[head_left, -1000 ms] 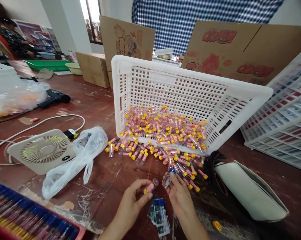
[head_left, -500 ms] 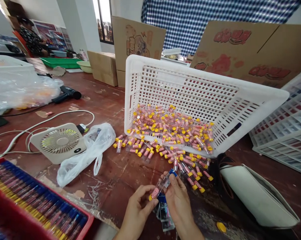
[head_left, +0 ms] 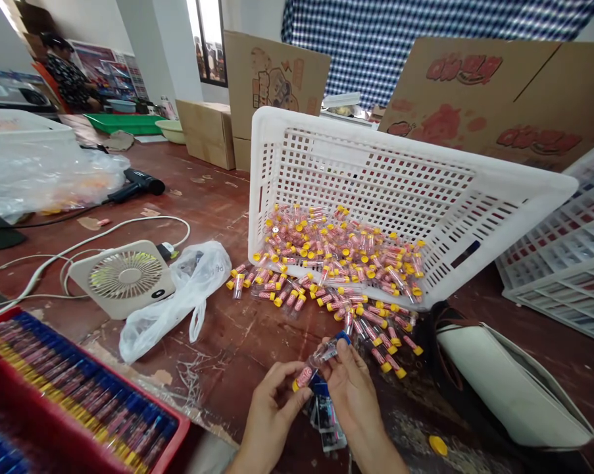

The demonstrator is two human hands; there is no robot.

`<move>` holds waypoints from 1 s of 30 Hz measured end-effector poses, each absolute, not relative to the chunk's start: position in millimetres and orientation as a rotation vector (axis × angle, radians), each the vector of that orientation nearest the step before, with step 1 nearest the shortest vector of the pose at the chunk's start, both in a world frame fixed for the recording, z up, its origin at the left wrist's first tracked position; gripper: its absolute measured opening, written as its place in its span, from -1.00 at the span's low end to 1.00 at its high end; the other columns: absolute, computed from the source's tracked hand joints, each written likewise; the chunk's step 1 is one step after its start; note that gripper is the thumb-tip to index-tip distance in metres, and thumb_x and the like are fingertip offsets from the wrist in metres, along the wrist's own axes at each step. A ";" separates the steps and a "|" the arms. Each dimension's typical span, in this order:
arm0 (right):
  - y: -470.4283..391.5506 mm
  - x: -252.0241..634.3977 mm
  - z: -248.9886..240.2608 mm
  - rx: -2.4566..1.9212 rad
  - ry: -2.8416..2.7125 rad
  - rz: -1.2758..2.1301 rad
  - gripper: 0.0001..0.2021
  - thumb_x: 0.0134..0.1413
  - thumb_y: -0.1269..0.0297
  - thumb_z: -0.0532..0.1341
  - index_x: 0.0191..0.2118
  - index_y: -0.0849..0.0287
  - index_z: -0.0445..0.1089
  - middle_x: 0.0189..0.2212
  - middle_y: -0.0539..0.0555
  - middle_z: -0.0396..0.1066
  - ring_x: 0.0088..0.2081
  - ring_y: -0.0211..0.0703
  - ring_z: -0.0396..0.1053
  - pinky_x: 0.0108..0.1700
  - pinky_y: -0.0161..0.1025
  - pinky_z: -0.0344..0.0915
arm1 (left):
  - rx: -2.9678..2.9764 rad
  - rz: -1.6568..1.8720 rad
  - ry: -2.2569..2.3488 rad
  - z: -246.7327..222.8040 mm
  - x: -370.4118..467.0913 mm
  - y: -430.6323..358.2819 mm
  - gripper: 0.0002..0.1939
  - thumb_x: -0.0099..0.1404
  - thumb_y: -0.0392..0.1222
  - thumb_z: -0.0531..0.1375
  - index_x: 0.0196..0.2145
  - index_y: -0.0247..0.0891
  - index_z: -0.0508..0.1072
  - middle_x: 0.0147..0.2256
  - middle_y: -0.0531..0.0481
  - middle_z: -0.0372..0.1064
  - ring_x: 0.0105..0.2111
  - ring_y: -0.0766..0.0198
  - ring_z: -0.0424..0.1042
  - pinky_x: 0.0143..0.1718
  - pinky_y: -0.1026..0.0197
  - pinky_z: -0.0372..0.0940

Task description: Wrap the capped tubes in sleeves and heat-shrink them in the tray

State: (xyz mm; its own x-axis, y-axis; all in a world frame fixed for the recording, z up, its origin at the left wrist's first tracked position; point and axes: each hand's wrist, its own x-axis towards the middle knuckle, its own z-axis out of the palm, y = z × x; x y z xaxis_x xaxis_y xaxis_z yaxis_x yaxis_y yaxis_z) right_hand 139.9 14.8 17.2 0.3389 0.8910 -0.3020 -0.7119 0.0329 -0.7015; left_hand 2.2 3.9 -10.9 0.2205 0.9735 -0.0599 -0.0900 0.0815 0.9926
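My left hand [head_left: 275, 401] pinches the yellow-capped end of a clear tube [head_left: 305, 376] with a pink-striped roll inside. Closed around a clear plastic sleeve with a blue top [head_left: 329, 350] is my right hand [head_left: 352, 385]; tube and sleeve meet between the hands, and how far one sits in the other I cannot tell. Flat packets [head_left: 330, 421] lie on the table below them. Beyond, many similar tubes [head_left: 297, 299] spill from a tipped white basket [head_left: 400, 141].
A red tray [head_left: 181, 428] of blue-and-yellow-ended tubes stands front left. Behind it are a small fan [head_left: 129, 275] and a plastic bag [head_left: 178, 289]. At right lie a pale pouch [head_left: 514, 388] and a yellow cap [head_left: 437, 445]. A person [head_left: 70, 72] sits far left.
The view has shifted slightly, so the surroundings appear a little further right. Both hands keep hold of their items, with the tube and sleeve tilted a bit flatter.
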 end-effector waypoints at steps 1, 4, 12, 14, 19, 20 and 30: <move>15.0 139.6 17.5 -0.908 -0.245 1.255 -0.74 -0.21 0.16 0.54 -0.40 0.10 0.53 -0.38 0.01 0.56 -0.32 -0.13 0.49 -0.22 -0.15 0.45 | 1.190 1.044 1.020 -12.1 1.8 3.7 -0.66 0.18 0.04 0.31 -0.15 -0.18 0.56 -0.28 -0.03 0.44 -0.26 0.17 0.43 -0.25 0.22 0.31; 14.9 137.6 17.5 -0.920 -0.268 1.257 -0.74 -0.20 0.14 0.53 -0.39 0.10 0.55 -0.37 0.03 0.57 -0.31 -0.11 0.49 -0.20 -0.14 0.44 | 1.206 1.054 1.044 -14.4 0.9 3.0 -0.67 0.19 0.04 0.31 -0.15 -0.17 0.56 -0.28 -0.02 0.44 -0.26 0.17 0.44 -0.25 0.23 0.31; 11.3 133.3 13.1 -0.977 -0.427 1.186 -0.77 -0.20 0.17 0.53 -0.41 0.15 0.57 -0.40 0.08 0.57 -0.30 -0.08 0.48 -0.14 -0.13 0.41 | 1.153 1.079 1.043 -11.6 0.3 3.9 -0.68 0.18 0.01 0.31 -0.14 -0.17 0.54 -0.24 -0.02 0.46 -0.22 0.16 0.45 -0.20 0.23 0.32; 13.0 133.3 13.4 -0.971 -0.422 1.170 -0.79 -0.17 0.16 0.52 -0.42 0.12 0.56 -0.41 0.06 0.56 -0.33 -0.09 0.47 -0.18 -0.13 0.41 | 1.164 1.074 1.040 -11.4 0.6 2.7 -0.67 0.18 0.02 0.31 -0.15 -0.17 0.55 -0.26 -0.03 0.45 -0.24 0.16 0.45 -0.22 0.23 0.32; 16.5 134.4 12.9 -1.011 -0.547 1.180 -0.78 -0.10 0.07 0.46 -0.39 0.08 0.57 -0.34 0.08 0.58 -0.27 -0.05 0.49 -0.13 -0.09 0.40 | 1.231 1.056 1.029 -12.5 -0.6 0.8 -0.69 0.21 0.02 0.29 -0.15 -0.17 0.56 -0.29 -0.04 0.43 -0.28 0.18 0.43 -0.27 0.24 0.32; 16.3 135.1 12.1 -1.029 -0.583 1.188 -0.77 -0.10 0.06 0.46 -0.39 0.09 0.57 -0.34 0.08 0.58 -0.26 -0.04 0.49 -0.13 -0.10 0.40 | 1.242 1.055 1.033 -12.7 -1.5 1.4 -0.70 0.21 0.01 0.29 -0.14 -0.17 0.56 -0.29 -0.03 0.43 -0.28 0.18 0.43 -0.28 0.24 0.32; 14.6 146.9 3.5 -1.196 -0.907 1.267 -0.69 -0.04 0.07 0.44 -0.20 0.13 0.58 -0.32 0.14 0.59 -0.23 0.07 0.52 -0.11 -0.06 0.38 | 1.041 1.080 0.963 -6.9 -7.3 5.9 -0.61 0.15 -0.07 0.35 -0.09 -0.17 0.38 -0.29 0.04 0.41 -0.31 0.25 0.43 -0.27 0.24 0.34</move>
State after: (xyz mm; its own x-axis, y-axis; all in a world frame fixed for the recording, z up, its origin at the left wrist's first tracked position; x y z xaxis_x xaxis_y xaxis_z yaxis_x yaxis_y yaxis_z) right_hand 146.9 14.6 3.5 0.1293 0.9847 -0.1168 -0.2066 -0.0885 -0.9744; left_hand -7.3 5.9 -6.9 0.2029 0.9741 -0.1000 -0.2103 0.1431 0.9671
